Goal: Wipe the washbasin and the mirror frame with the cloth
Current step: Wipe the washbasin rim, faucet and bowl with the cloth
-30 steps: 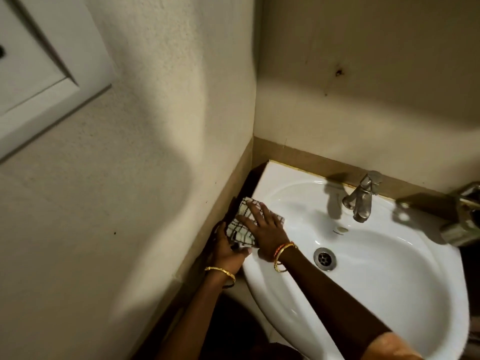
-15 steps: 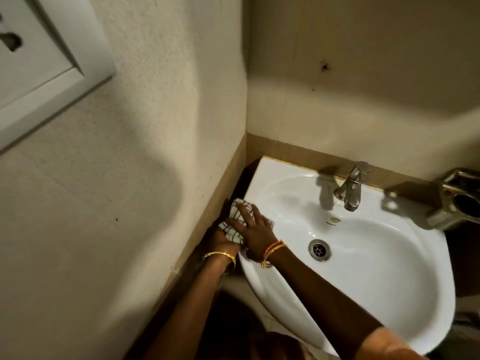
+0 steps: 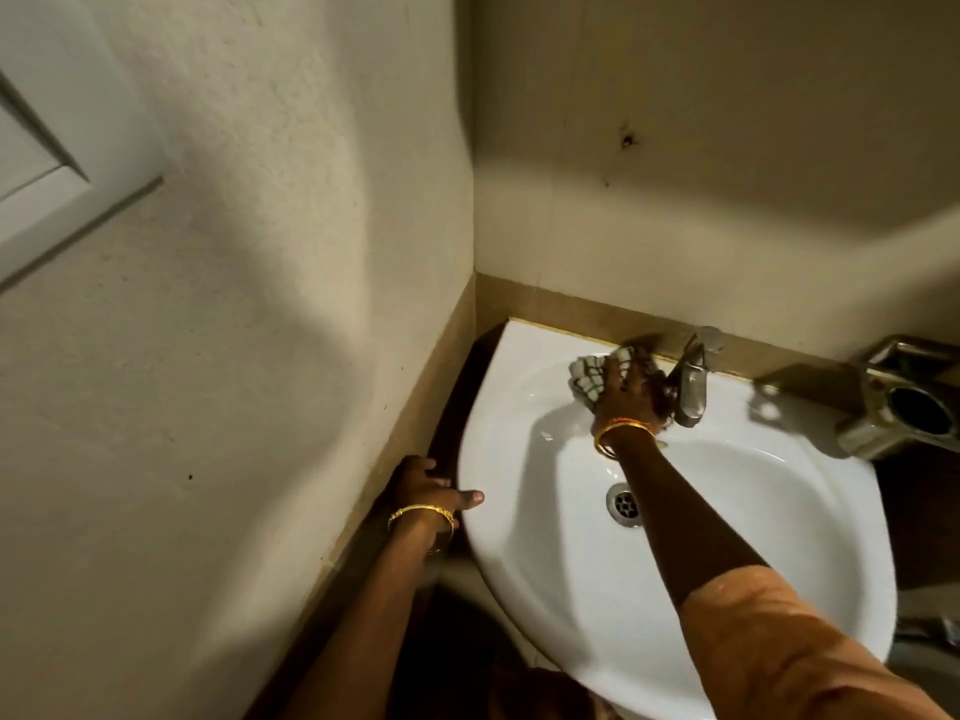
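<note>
Inspecting the scene, largest item to smallest:

Walls: two pale walls (image 3: pixel 291 304) are meeting in a corner, with a brown skirting band running just above the basin's back edge.

Washbasin: the white washbasin (image 3: pixel 753 537) is sitting tight in that corner; its bowl is looking clean and glossy, with the drain (image 3: pixel 625 504) lying near the bowl's middle.

Mirror frame: a white frame corner (image 3: pixel 57 200) is showing at the upper left, well apart from both hands; whether it belongs to the mirror I cannot tell. It is not being wiped.

Right hand: the right hand (image 3: pixel 626 394) is reaching across the bowl and pressing down, fingers closed over the cloth, at the back ledge.

Left hand: the left hand (image 3: pixel 431 493) is bracing on the basin's left rim, fingers curled over the edge and thumb lying on top, holding nothing else.

Tap: the metal tap (image 3: pixel 691 379) is standing just beside the right hand, apparently touching it.

Cloth: the checked cloth (image 3: pixel 589 374) is lying bunched under the right hand, on the ledge left of the tap.

Risk: the hand is working hard against the tap, so knuckles could be knocking the lever and starting water. The bunched cloth could be skipping the narrow strip behind the tap.
</note>
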